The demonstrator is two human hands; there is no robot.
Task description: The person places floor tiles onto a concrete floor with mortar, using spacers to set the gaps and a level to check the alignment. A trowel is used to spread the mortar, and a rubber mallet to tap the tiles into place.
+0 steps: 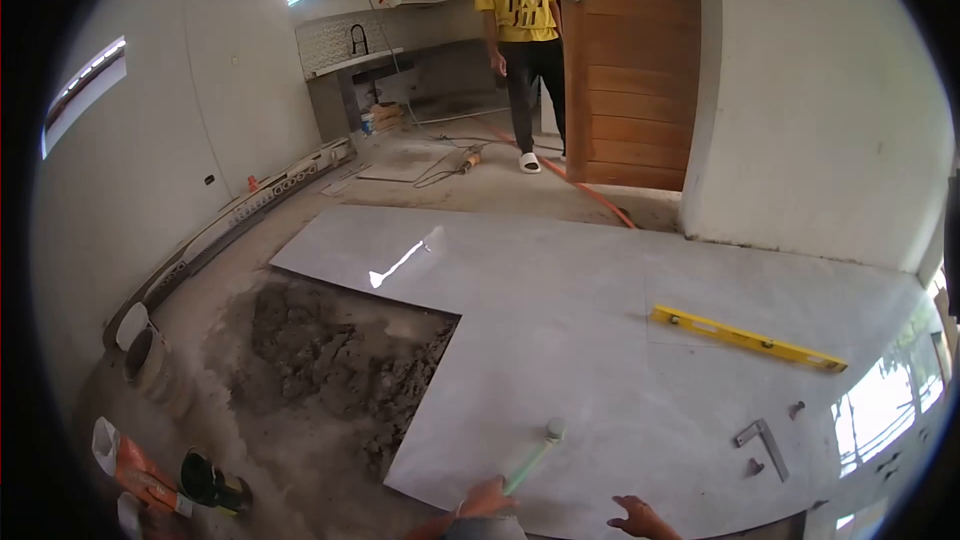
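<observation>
My left hand (485, 497) is closed around the pale green handle of a mallet (528, 465), whose grey-white head rests on or just above the large glossy grey floor tiles (560, 340). Off to the right, my right hand (640, 517) hovers low over or touches the tile near its front edge, fingers spread and holding nothing. Left of the tiles lies a patch of rough wet mortar (310, 345). A yellow spirit level (750, 338) lies flat on the tiles at the right. Closer to me is a metal square (765, 448) with small dark pieces beside it.
A person in a yellow shirt (520, 0) stands by the wooden door (635, 70) at the back. An orange hose (590, 195) and a power tool (470, 160) with its cord lie on the floor. Buckets (150, 360) and an orange bag (140, 475) stand at the left.
</observation>
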